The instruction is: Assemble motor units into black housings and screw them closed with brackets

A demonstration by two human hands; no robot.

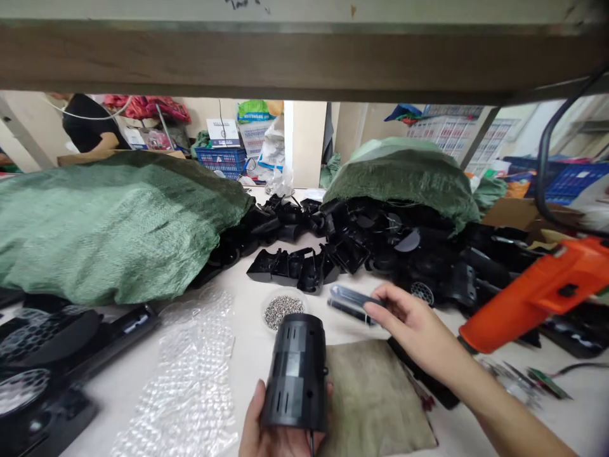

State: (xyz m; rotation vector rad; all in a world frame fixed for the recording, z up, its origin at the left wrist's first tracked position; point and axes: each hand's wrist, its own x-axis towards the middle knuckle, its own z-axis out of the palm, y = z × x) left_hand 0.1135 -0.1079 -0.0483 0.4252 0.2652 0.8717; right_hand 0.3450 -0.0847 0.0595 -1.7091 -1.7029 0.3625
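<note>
My left hand [254, 422] is wrapped round the lower end of a black ribbed plastic cylinder housing [295, 371] with slots and small holes in its wall. A thin dark cord hangs from its lower end. Between the thumb and fingers of my right hand [412, 324] is a flat, dark rectangular part [349, 301] with a glossy top, slightly blurred. Just behind the housing stands a round clear tub [264, 312] of small shiny metal pieces, apparently screws. A worn greenish-brown cloth pad [375, 400] lies on the table between my hands.
An orange power tool [528, 298] juts in from the right beside my right forearm. Piles of black plastic parts [304, 266] spread across the back under green woven sacks [114, 222]. Clear bubble wrap [185, 387] lies left. A shelf beam [285, 60] crosses overhead; a person [92, 124] is at back left.
</note>
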